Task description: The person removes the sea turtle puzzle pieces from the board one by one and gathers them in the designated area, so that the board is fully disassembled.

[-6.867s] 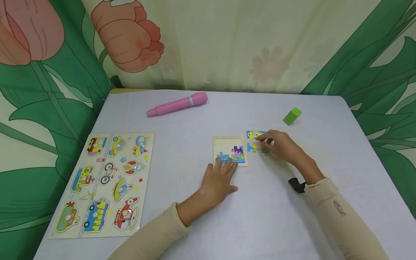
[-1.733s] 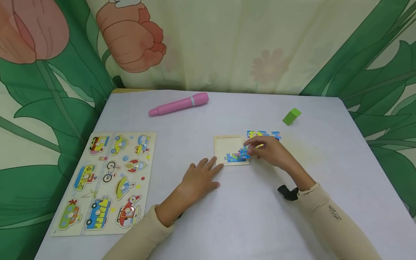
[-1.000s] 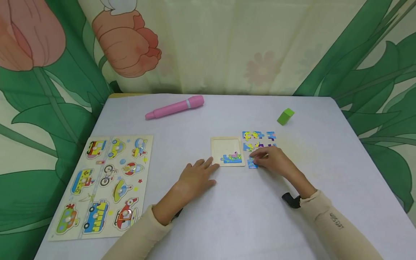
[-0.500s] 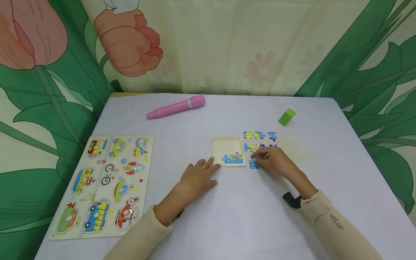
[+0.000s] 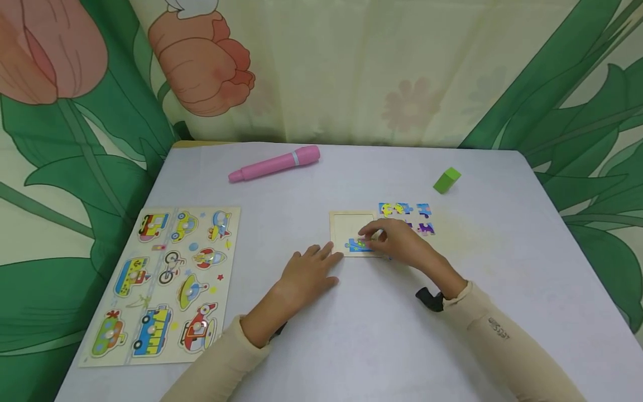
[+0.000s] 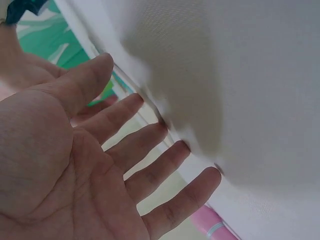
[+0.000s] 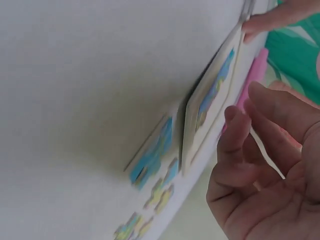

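A small square wooden puzzle frame (image 5: 337,226) lies flat on the white table. Joined jigsaw pieces (image 5: 357,245), mostly blue and green, fill part of its near side. My left hand (image 5: 305,276) rests with spread fingers, fingertips at the frame's near left corner. Over the frame's right side hovers my right hand (image 5: 399,244), thumb and fingers loosely bent, nothing visible between them in the right wrist view. A blue jigsaw piece (image 7: 153,159) lies on the table beside the frame, largely hidden by that hand in the head view.
Loose yellow-blue pieces (image 5: 395,209), a blue piece (image 5: 424,209) and a purple piece (image 5: 426,228) lie right of the frame. A vehicle peg board (image 5: 166,290) occupies the left. Farther back are a pink marker-shaped object (image 5: 273,163) and a green block (image 5: 447,180).
My right hand has moved left from the blue piece beside the frame to over the frame. Earlier it carried that blue piece out to the table. My left hand has shifted left along the frame's edge.
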`<state>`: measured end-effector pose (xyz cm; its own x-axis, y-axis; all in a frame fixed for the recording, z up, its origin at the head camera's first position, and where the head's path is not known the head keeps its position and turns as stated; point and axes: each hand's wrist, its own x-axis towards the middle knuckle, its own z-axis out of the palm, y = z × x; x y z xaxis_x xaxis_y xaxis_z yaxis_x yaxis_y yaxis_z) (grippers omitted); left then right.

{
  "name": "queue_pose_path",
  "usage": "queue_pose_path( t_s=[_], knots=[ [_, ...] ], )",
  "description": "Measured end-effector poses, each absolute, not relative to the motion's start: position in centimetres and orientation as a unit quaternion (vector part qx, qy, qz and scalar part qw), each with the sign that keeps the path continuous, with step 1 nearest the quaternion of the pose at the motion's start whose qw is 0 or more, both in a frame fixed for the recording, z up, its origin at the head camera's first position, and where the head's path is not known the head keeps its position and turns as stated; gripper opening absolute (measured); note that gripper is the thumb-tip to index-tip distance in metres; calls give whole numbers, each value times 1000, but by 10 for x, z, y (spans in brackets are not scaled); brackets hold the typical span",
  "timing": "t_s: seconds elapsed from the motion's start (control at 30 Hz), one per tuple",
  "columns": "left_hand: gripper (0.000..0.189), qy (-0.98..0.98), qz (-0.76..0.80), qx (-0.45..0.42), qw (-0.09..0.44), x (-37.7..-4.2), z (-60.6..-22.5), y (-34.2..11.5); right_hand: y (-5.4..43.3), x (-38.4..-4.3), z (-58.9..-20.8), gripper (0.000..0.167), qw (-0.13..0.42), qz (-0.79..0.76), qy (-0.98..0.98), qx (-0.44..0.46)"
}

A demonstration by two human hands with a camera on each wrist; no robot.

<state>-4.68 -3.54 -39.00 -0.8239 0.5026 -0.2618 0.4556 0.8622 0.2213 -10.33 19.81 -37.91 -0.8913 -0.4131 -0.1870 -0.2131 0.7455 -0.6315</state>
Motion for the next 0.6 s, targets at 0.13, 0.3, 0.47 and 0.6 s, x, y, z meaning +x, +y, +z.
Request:
queue_pose_path(
  t_s=[0.13,0.3,0.47,0.6],
  knots=[
    [54,952,77,255,152,-46,-389,-36,185,-106,-384,29,161,-296,923,-186],
    [53,951,79,259,147,-45,-389,-36,179,-106,-389,35,176,-279,927,-176],
    [51,953,75,257,142,-46,-390,-37,179,-107,-393,34,175,-280,925,-189],
    [52,953,76,257,145,-46,-390,-37,181,-107,-394,32,165,-277,924,-206]
  ],
)
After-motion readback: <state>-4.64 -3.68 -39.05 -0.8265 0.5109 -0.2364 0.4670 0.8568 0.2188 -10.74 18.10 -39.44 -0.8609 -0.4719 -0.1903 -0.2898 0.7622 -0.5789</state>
